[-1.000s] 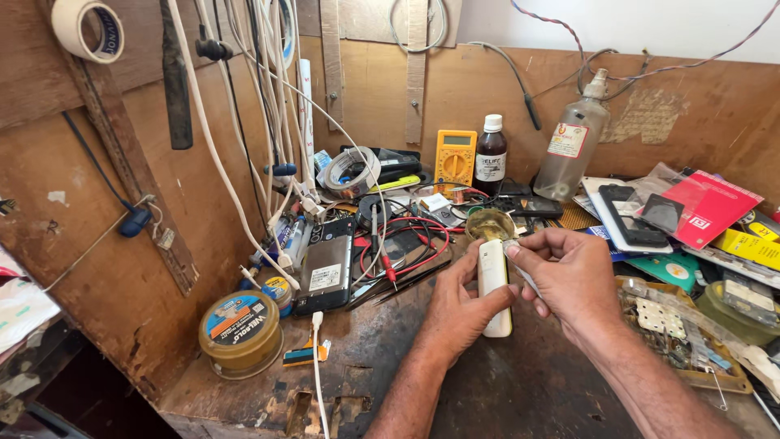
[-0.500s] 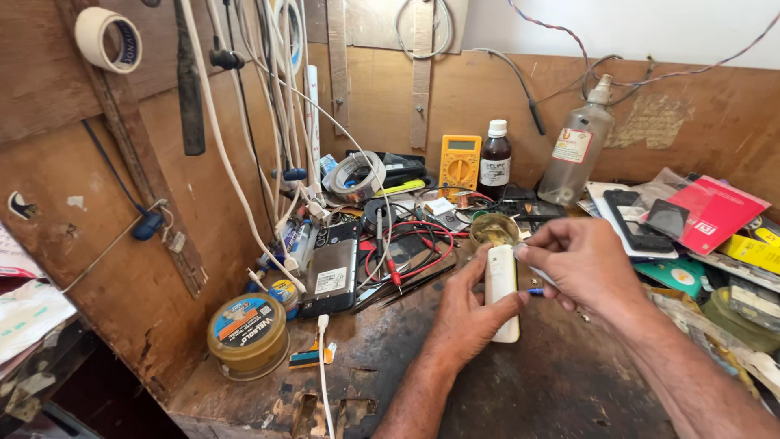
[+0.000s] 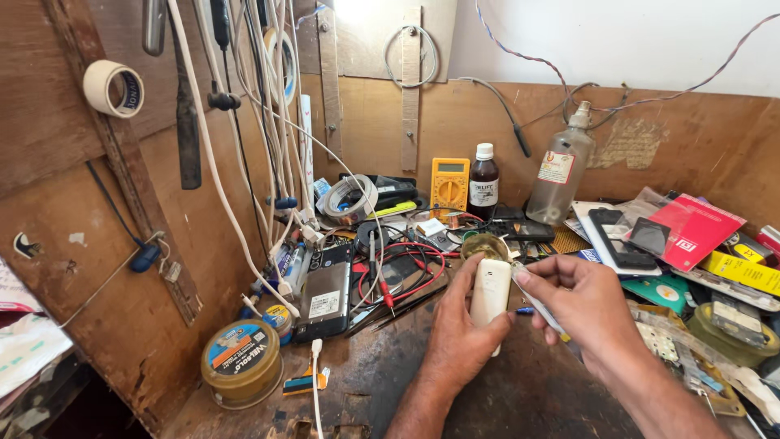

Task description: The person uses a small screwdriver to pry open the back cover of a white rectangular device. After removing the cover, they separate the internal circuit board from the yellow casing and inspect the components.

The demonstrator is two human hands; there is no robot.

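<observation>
Low in mid-frame, the left hand (image 3: 459, 341) is gripping a smooth white phone (image 3: 491, 299); the right hand (image 3: 589, 313) is pinching a thin tool (image 3: 543, 313) beside it. Tangled red leads (image 3: 406, 272) are crowding the scarred wooden table (image 3: 504, 398) behind.

the frame is bright and evenly lit, seemingly by daylight from the upper right, where the pale wall (image 3: 617, 41) is close to washed out. shadows are soft: a darker patch sits under the left hand (image 3: 459, 341) and right hand (image 3: 589, 313) on the worn bench top (image 3: 504, 402), and the lower left corner falls into deep shade. the clear bottle (image 3: 561, 167) carries a mild sheen. focus is sharp at centre; wide-angle bending stretches the hanging cables (image 3: 244, 122) and the edges, and the far right looks slightly soft.
</observation>
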